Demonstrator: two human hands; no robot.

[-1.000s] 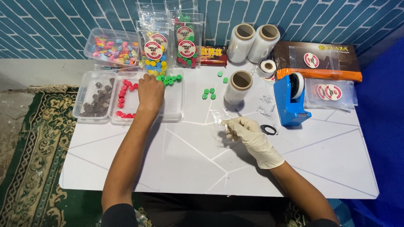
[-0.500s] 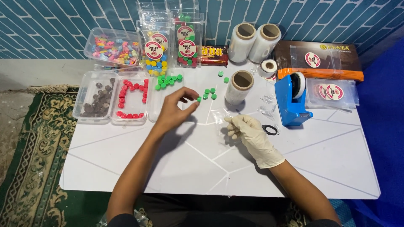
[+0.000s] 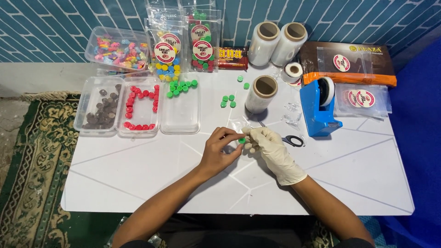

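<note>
The bare left hand [image 3: 219,151] pinches a small round green candy [image 3: 241,140], feeding it into the clear little bag at 3 o'clock, pinched by the white-gloved right hand [image 3: 272,149]. Next needs a steady drop.

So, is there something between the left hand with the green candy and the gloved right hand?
Nothing visible. The left hand holds the green candy right at the fingertips of the gloved right hand; the scissors lie behind, to the right.

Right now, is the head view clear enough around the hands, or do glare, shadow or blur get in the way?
Head view: even light and sharp focus on the left hand, the gloved right hand and the green piece between them; only soft shadows on the white table; slight wide-angle bending toward the edges.
</note>
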